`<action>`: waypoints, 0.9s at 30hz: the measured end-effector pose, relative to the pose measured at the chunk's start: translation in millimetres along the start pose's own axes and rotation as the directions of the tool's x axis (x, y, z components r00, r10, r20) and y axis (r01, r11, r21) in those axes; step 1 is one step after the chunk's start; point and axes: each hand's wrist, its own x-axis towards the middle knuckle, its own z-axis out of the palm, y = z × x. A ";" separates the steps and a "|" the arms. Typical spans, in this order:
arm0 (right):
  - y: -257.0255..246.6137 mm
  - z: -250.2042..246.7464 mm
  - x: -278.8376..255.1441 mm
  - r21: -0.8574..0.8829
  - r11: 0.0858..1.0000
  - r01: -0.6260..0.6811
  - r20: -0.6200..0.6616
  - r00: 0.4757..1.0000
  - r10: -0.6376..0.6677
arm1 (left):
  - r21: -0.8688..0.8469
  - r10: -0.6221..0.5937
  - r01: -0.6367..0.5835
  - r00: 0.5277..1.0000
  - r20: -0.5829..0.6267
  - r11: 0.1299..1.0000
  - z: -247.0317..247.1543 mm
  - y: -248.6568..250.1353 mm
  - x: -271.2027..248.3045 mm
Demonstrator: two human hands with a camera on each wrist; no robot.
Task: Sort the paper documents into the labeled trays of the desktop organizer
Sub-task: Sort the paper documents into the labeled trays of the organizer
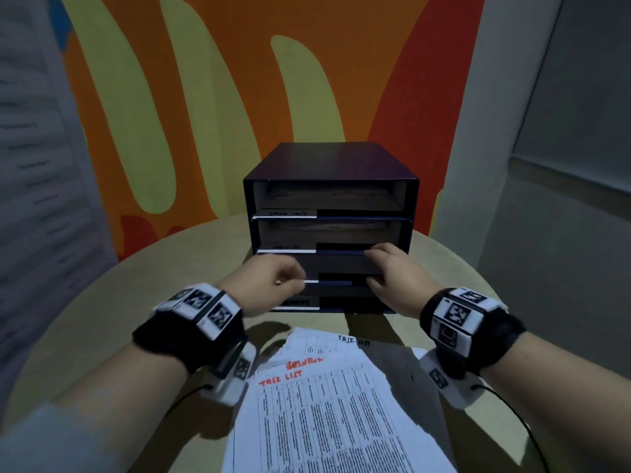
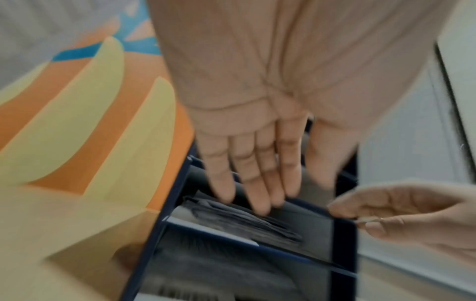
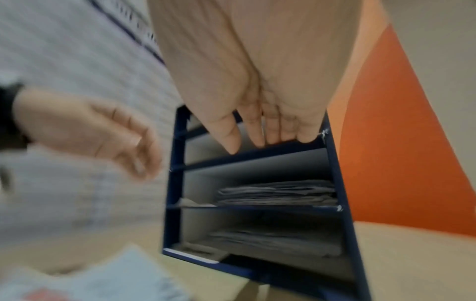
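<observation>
Left hand: my left hand [image 1: 273, 283] sits at the front of the organizer [image 1: 331, 165], by the label end of the third tray [image 1: 338, 268]; the wrist view shows straight, relaxed fingers [image 2: 257, 183] holding nothing.
Organizer: four stacked trays face me; the upper ones already hold sheets [image 3: 278, 193].
Right hand: my right hand [image 1: 392, 278] rests its straight fingertips [image 3: 255, 134] on a tray lip, gripping nothing.
Documents: the unsorted papers [image 1: 327, 414] lie on the tabletop [image 1: 102, 319] between my forearms; the top sheet reads "TASK LIST" in red.
Relation: the pile lies behind both hands, towards me; its long axis runs towards the trays; I judge neither hand clearly nearer.
</observation>
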 end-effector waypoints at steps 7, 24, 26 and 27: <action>-8.3 5.1 -60.1 0.059 0.978 -0.202 0.354 0.920 0.169 | 0.137 -0.237 0.201 0.906 0.352 0.970 25.0 -13.7 -66.7; -15.1 42.5 -81.4 -0.068 0.947 -0.313 0.477 0.824 0.306 | 0.180 -0.292 0.261 0.941 0.171 0.948 51.8 -20.9 -81.0; -12.6 47.6 -80.9 -0.050 0.945 -0.323 0.456 0.834 0.310 | 0.081 -0.270 0.262 0.955 0.121 0.962 49.3 -24.7 -81.6; -10.8 49.3 -80.7 -0.040 0.945 -0.324 0.448 0.839 0.307 | 0.029 -0.267 0.266 0.958 0.100 0.964 48.2 -26.8 -82.8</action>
